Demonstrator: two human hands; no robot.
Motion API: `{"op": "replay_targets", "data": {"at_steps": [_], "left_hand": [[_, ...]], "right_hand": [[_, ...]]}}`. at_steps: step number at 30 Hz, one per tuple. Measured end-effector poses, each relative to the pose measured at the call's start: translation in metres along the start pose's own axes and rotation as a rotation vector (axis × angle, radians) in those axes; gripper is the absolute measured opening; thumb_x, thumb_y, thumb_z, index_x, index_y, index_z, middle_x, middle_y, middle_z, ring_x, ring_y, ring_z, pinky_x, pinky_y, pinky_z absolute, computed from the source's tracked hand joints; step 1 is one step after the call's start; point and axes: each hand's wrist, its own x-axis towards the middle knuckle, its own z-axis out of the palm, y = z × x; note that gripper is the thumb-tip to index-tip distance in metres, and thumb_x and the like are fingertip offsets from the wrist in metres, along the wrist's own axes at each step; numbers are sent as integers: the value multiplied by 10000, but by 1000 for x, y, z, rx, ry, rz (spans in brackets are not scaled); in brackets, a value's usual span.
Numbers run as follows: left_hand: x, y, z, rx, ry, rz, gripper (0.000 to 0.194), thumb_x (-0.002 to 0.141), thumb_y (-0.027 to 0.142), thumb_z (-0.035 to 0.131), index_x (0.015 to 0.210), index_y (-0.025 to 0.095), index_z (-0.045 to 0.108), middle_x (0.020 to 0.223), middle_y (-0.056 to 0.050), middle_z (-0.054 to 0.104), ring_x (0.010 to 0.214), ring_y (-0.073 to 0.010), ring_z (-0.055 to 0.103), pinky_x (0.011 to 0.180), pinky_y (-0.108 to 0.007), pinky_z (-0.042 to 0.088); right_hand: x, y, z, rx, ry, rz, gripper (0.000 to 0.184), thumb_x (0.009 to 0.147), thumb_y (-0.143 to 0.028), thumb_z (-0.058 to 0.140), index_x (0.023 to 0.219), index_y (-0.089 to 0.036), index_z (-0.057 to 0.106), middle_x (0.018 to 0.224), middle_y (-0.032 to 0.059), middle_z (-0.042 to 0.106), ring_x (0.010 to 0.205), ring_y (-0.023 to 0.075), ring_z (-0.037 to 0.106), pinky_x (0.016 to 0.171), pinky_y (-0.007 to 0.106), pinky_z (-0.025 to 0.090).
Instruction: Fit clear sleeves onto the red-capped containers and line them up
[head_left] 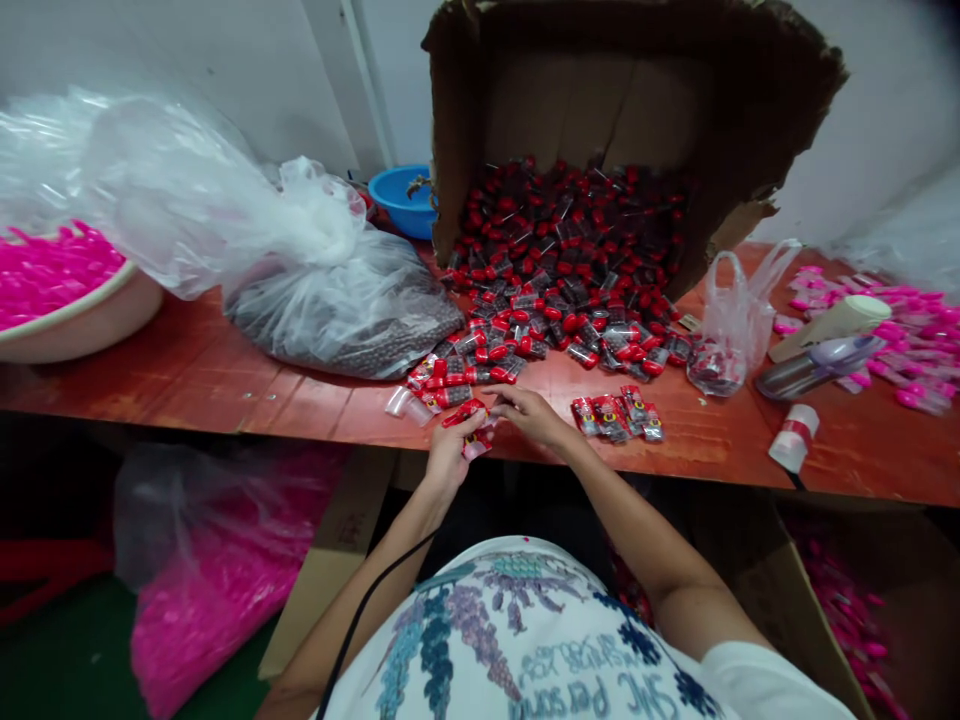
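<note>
At the table's front edge, my left hand [448, 452] is closed around several small red printed wrappers [477, 440] with clear plastic. My right hand [531, 418] is beside them, its fingers stretched out and somewhat apart, with the fingertips close to the wrappers. Whether those fingertips touch anything is too small to tell. Clear plastic sleeves [409, 403] lie just left of my hands. Small clear tubes with red caps and dark contents [495, 352] are heaped right behind. To the right of my right hand lies a little group of tubes in red printed wrappers [619, 414].
A torn cardboard box [765, 130] on its side spills red-capped tubes onto the red table [322, 408]. Left are a plastic sack of dark beads [352, 310] and a white basin [127, 315] of pink pieces. Right are a small plastic bag [724, 335] and pink items [911, 345].
</note>
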Motion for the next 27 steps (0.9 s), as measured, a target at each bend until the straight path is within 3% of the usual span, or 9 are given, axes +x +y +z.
{"op": "replay_targets", "data": {"at_steps": [6,11,15,20,23,27], "left_hand": [[8,8,-4,-160,72,-80,75,701,79,709,742,100,650,659,-50,682,548,-141,637,535,-260,551],[8,12,-2,-257,56,-139,92,795,55,597,726,99,639,643,-56,675,535,-131,627,525,-242,537],[12,9,-1,-288,60,-94,76,759,33,633,732,104,642,657,-43,680,531,-122,622,532,-230,523],[14,3,4,-274,78,-6,90,709,55,703,741,110,640,648,-24,675,529,-116,619,506,-212,499],[14,-3,8,-275,55,4,113,682,83,736,717,116,633,656,-21,677,549,-118,625,542,-220,515],[14,-13,11,-232,-13,-1,167,635,140,784,728,116,647,698,-30,693,592,-130,639,593,-244,535]], "right_hand": [[22,40,0,-621,200,32,371,877,-101,453,1211,-179,596,1226,142,565,1137,261,455,962,402,372],[19,59,-3,-710,189,38,357,865,-100,455,1182,-176,599,1325,104,531,1288,282,352,1019,431,336],[0,41,1,-519,239,48,320,873,-123,450,1137,-198,614,1205,78,617,1205,263,460,1014,428,355],[-35,-3,20,60,399,212,318,900,-344,489,1182,-227,577,1034,49,656,884,189,620,786,305,501],[-48,-21,29,299,409,327,330,863,-399,540,1129,-216,611,940,32,661,775,164,622,695,265,518],[-53,-28,32,436,403,429,370,829,-436,568,1121,-213,615,850,27,631,677,154,597,509,229,515]]}}
